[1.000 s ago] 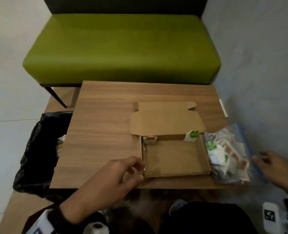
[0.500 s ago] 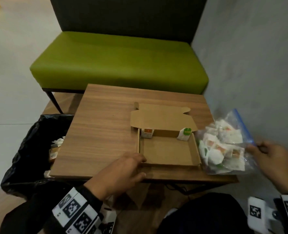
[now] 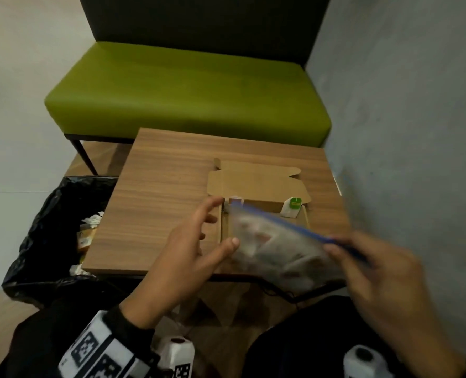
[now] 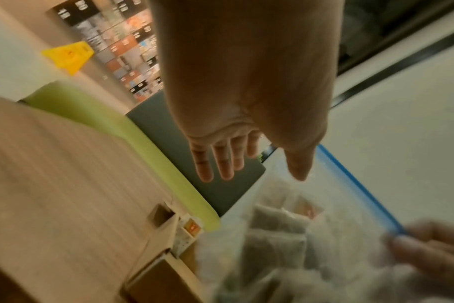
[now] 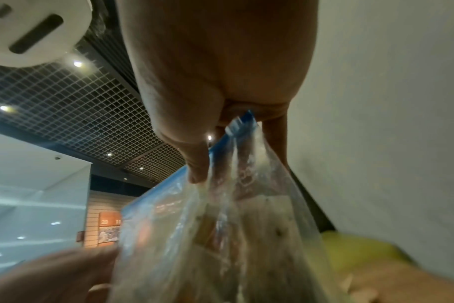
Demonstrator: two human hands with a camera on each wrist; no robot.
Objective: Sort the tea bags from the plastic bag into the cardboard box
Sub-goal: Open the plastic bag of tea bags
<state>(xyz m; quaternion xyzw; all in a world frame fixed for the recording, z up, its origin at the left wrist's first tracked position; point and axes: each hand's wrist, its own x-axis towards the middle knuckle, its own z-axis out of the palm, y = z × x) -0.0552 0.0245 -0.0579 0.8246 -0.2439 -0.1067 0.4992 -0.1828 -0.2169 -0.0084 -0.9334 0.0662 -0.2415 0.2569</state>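
Observation:
A clear plastic bag with a blue zip strip, full of tea bags, hangs tilted in the air over the front of the cardboard box. My right hand pinches the right end of the blue strip. My left hand is raised beside the bag's left edge with fingers spread, thumb close to the plastic; whether it touches is unclear. The box lies open on the table, its floor mostly hidden by the bag. A green-tagged tea bag leans in its back right corner, an orange-tagged one in the back left.
The wooden table stands against a grey wall on the right. A black bin bag holding rubbish sits by the table's left edge. A green bench runs behind the table.
My right hand has lifted the bag off the table's right edge and carried it left over the box. My left hand left the box's front left corner, rose and spread its fingers beside the bag.

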